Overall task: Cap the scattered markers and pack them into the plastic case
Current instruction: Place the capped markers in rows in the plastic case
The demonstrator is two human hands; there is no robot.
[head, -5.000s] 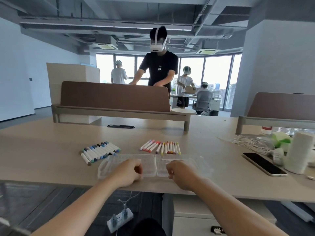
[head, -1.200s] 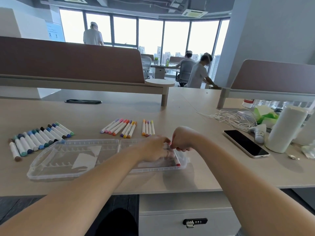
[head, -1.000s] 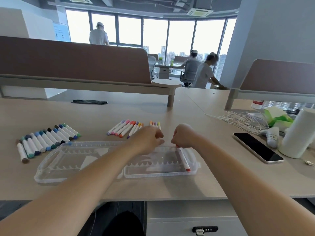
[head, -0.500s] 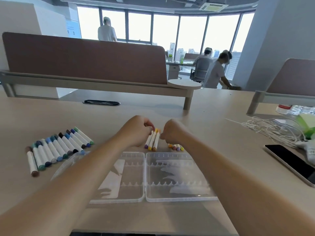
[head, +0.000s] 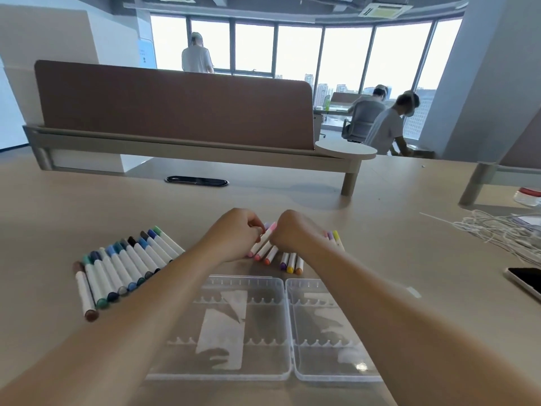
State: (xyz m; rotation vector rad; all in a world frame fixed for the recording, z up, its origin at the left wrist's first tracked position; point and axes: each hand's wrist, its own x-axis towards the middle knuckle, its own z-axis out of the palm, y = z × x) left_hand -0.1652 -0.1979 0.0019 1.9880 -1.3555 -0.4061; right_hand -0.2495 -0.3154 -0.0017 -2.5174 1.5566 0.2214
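A clear plastic case lies open flat near the table's front edge, both halves bare. Behind it lies a row of warm-coloured markers, pink, orange, purple and yellow. My left hand and my right hand meet over that row, both pinching one pink marker that is lifted at its far end. A second row of blue, green, black and brown markers lies to the left, untouched.
A black phone lies at the right edge, with a tangle of white cables behind it. A brown desk divider crosses the back of the table. Several people stand or sit beyond it.
My view has dropped and closed in on the table. Both hands left the case, reached over it to the warm-coloured row, and now grip a pink marker together.
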